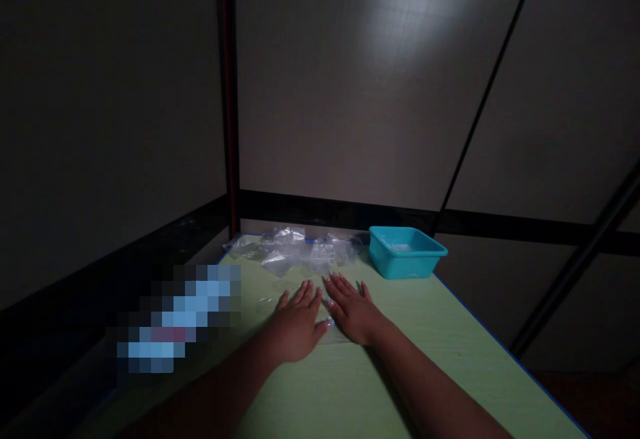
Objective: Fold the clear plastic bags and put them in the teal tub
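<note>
My left hand (299, 325) lies palm down near the middle of the table, fingers spread and stretched forward. Just to its right, my right hand (354, 311) is also flat with its fingers extended; the thumbs are close together. Beneath and around both hands is a thin piece of clear plastic (334, 337), possibly a bag, hard to make out against the green surface. Beyond the fingertips lies a crumpled heap of clear plastic bags (290, 247). Neither hand grasps anything.
A turquoise plastic basin (407, 264) stands at the far right of the green tabletop (300, 399), which has a blue edge. On the left, a blurred-out bluish patch (185, 319) hides what is there. Dark panelled walls (340, 105) rise behind the table.
</note>
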`<state>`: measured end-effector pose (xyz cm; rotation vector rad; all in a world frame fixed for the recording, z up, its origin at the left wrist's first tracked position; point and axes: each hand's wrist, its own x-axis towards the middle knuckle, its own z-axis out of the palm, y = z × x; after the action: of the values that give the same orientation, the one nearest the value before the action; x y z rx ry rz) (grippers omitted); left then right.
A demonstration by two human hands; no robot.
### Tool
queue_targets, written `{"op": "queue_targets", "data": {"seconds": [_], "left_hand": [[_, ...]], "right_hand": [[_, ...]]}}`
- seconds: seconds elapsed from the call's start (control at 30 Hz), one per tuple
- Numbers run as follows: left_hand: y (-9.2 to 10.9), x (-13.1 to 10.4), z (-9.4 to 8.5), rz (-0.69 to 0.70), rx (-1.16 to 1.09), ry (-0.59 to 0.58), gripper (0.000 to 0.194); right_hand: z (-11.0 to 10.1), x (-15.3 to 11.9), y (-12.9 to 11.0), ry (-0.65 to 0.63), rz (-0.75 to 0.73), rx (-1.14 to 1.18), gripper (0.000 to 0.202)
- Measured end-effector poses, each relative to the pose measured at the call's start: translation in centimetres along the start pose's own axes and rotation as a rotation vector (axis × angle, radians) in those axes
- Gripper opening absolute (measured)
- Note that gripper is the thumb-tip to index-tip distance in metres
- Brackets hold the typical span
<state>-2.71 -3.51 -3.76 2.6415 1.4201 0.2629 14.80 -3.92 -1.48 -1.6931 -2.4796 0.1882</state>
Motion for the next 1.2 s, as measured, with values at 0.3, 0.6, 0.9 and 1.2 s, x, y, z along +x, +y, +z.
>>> {"op": "queue_targets", "data": {"seconds": [0.3, 0.6, 0.9, 1.2], "left_hand": [[-2.1, 0.3, -0.9, -0.155, 0.004, 0.001, 0.069], [-2.9, 0.6, -1.8, -0.198, 0.015, 0.098, 0.068], [-1.5, 0.3, -2.5, 0.190, -0.061, -0.102, 0.057], [-1.9, 0.3, -2.6, 0.167, -0.110, -0.132, 0.065]], "right_hand": [[-0.1, -0.1, 0.1, -0.010, 0.036, -0.019, 0.052], [-1.0, -0.6, 0.1, 0.008, 0.068, -0.002, 0.052], [-2.9, -0.2, 4.5, 0.224, 0.174, 0.012, 0.038], [-1.6, 0.5, 6.3, 0.257, 0.373, -0.020, 0.028]]}}
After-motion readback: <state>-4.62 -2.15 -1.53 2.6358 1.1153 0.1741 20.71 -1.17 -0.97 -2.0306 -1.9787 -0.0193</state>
